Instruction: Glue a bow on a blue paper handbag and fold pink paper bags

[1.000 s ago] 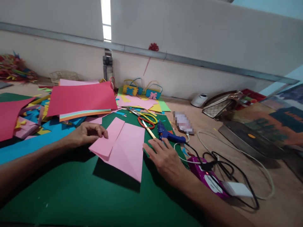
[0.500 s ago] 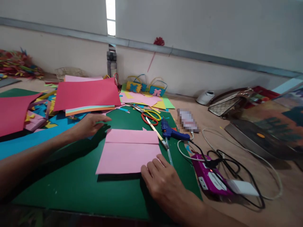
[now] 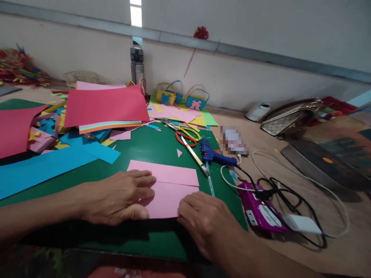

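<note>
A folded pink sheet of paper [image 3: 171, 197] lies on the green board [image 3: 145, 143], with a flap across its far part. My left hand [image 3: 121, 197] rests over the left side of the sheet, fingers stretched out and thumb near its front edge. At the front right corner, my right hand [image 3: 205, 216] has its fingers curled in on the paper; the thumb is hidden. Just beyond the right edge lie a slim gold-coloured tool [image 3: 194, 157] that looks like a craft knife, a blue glue gun [image 3: 217, 156] and scissors [image 3: 188, 136] with red and yellow handles.
Red sheets [image 3: 107, 106] top a paper stack at the back left, near blue strips [image 3: 58, 162] and scraps. Small paper bags [image 3: 195, 102] stand at the back. A purple power strip [image 3: 263, 210] with tangled cords sits right of the board; a handbag [image 3: 285, 119] lies behind.
My left hand has come right and nearer, from above the board onto the pink paper. My right hand's fingers have curled in more at the corner. The view has tilted slightly down.
</note>
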`<state>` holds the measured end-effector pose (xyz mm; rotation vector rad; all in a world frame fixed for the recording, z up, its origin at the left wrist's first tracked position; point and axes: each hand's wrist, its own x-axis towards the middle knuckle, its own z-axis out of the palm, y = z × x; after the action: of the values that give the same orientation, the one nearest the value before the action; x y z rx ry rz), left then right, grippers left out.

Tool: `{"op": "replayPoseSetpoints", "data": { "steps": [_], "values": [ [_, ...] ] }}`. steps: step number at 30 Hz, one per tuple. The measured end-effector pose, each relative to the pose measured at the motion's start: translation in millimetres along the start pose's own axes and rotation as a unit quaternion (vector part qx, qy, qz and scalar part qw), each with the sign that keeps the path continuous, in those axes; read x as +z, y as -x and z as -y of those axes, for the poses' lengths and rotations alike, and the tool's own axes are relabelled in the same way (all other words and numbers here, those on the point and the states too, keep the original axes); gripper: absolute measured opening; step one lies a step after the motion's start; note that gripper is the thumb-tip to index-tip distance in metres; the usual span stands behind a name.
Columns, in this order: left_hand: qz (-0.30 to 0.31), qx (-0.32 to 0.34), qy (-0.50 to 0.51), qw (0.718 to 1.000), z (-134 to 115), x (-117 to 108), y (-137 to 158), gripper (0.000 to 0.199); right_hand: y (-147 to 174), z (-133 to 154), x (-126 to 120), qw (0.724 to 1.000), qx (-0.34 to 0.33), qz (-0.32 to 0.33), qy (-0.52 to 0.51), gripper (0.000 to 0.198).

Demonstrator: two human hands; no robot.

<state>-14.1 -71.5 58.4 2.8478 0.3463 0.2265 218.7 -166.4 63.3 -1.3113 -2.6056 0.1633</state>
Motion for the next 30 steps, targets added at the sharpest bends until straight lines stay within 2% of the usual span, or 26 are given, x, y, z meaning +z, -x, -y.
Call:
{"op": "replayPoseSetpoints", "data": {
  "steps": [3, 6, 8, 11, 14, 17, 19, 23, 30],
  "values": [
    [0.050, 0.003, 0.027, 0.998, 2, -4, 2, 0.056, -6, -11, -13, 0.996, 0.053, 0.044, -0.060, 0.017],
    [0.046, 0.003, 0.072, 0.996, 6, -8, 1, 0.058, -17, -22, -20, 0.990, 0.089, 0.067, -0.087, 0.016],
    [0.045, 0.003, 0.111, 0.993, 12, -11, 0, 0.058, -26, -29, -18, 0.989, 0.091, 0.075, -0.090, 0.017],
    [0.045, -0.032, 0.139, 0.989, 22, -13, -1, 0.051, -35, -37, -10, 0.990, 0.093, 0.070, -0.082, 0.019],
    [0.045, -0.079, 0.081, 0.993, 20, -5, -2, 0.045, -38, -41, -2, 0.988, 0.121, 0.066, -0.076, 0.021],
    [0.001, -0.108, -0.071, 0.992, 4, 14, -2, 0.045, -38, -42, 4, 0.986, 0.139, 0.058, -0.073, 0.020],
    [-0.013, -0.106, -0.118, 0.987, -8, 27, -2, 0.058, -37, -43, 7, 0.986, 0.141, 0.046, -0.072, 0.020],
    [0.008, -0.118, -0.099, 0.988, -24, 47, -1, 0.080, -38, -48, 10, 0.989, 0.121, 0.035, -0.078, 0.021],
    [0.006, -0.135, -0.048, 0.990, -24, 59, 3, 0.086, -37, -53, 15, 0.993, 0.087, 0.025, -0.074, 0.021]
  ]
}}
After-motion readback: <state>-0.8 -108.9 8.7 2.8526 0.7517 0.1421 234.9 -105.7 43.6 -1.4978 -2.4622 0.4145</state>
